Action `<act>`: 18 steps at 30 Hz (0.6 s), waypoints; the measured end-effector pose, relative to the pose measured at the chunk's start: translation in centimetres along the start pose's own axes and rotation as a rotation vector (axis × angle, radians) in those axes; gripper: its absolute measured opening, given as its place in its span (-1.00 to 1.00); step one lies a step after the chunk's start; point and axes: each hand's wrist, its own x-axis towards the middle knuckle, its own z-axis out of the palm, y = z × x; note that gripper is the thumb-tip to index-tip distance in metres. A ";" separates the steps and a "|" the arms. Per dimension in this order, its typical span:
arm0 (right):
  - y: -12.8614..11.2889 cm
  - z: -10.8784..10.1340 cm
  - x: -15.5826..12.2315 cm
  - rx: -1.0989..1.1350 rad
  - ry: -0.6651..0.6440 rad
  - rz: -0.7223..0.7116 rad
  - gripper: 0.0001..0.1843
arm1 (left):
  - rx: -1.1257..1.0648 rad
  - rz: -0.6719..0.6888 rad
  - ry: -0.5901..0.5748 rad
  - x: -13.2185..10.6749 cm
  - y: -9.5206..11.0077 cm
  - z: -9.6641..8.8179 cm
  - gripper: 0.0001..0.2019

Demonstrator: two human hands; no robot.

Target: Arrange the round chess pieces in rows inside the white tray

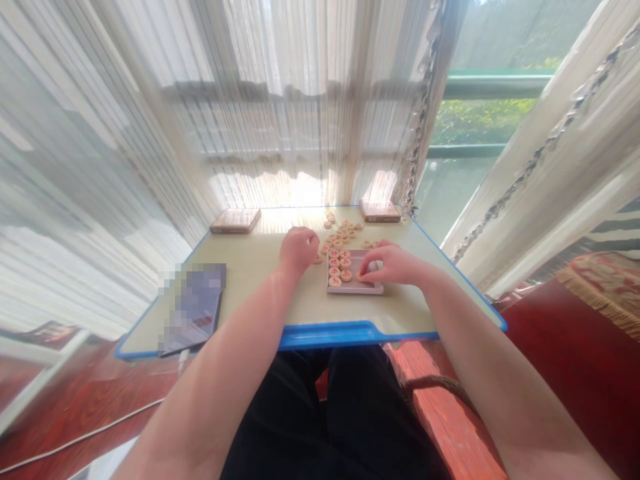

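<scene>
One shallow box [355, 291], near side of table [260, 293], seemingly placed for short reach from the loose pieces [344, 235] beyond; right hand [394, 264] pinched a round piece [360, 277] inside; left hand [299, 248] curled leftward, contents indeterminable.

Bright daylight comes through the sheer curtains [295, 60] and the uncovered window glass [490, 120], backlighting the desk [255, 287]. Glare bleaches the curtain bottoms beyond its far edge, and a pale haze flattens contrast there. The trousers [325, 413] sink into near-black. Wide-angle distortion stretches the forearms [240, 340] toward the corners. The round pieces [345, 262] look soft, and coarse square blocks obscure part of the tablet [205, 293].
</scene>
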 end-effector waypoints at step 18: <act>0.0 0.3 0.3 0.089 -0.094 -0.227 -0.81 | -0.030 0.082 0.048 -0.2 0.7 -0.3 -0.76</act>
